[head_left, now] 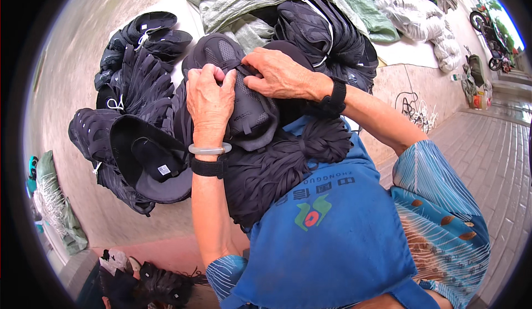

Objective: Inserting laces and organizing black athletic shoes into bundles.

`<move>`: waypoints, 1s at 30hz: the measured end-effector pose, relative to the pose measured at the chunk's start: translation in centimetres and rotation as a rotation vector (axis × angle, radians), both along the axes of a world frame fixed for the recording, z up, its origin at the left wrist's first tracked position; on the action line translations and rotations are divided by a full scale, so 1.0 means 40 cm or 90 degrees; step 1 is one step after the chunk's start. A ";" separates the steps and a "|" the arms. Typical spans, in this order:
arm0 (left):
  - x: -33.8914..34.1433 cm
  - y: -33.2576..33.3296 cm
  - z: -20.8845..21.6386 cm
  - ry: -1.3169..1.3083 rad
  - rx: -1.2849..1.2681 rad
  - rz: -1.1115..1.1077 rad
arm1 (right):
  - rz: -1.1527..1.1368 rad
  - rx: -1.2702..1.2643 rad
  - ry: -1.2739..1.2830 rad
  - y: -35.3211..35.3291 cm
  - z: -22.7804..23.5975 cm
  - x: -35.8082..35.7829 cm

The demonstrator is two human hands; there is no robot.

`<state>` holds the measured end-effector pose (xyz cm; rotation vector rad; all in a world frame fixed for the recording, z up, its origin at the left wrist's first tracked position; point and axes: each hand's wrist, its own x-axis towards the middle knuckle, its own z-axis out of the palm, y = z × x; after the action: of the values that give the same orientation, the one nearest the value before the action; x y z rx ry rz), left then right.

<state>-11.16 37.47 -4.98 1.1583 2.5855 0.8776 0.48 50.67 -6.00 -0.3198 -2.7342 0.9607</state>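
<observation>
A black shoe upper [252, 112] with mesh panels lies in front of me. My left hand [210, 98] is closed at its left edge, fingertips pinched over the lacing area. From the right, my right hand [282, 75] bends its fingers onto the same upper, thumb and fingertips gripping near a short dark strand; its exact hold is partly hidden. On my lap, against a blue apron [332, 242], rests a thick bundle of black shoelaces [277, 168]. Just left of my left forearm, another black upper [147, 159] opens toward me, showing a white label inside.
Stacks of black uppers [141, 79] tied with white string sit at left. Another tied bundle [327, 26] lies at the back beside green woven sacking [238, 4]. White bags [410, 13] stand at far right. Loose cords [415, 112] hang over the ledge's right side; dark items [149, 284] lie below left.
</observation>
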 end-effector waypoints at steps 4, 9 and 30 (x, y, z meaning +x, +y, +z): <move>-0.002 0.018 0.012 0.011 -0.042 0.014 | -0.028 -0.067 -0.025 0.011 0.010 -0.019; -0.003 0.039 0.015 0.036 -0.073 0.029 | -0.052 -0.071 0.036 0.054 -0.008 -0.054; -0.012 0.022 -0.007 0.075 -0.067 0.027 | -0.113 -0.026 0.025 -0.001 -0.030 -0.037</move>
<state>-11.66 38.34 -5.26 1.1643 2.7223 0.6919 -1.00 50.64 -7.20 -0.5344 -2.6010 0.9643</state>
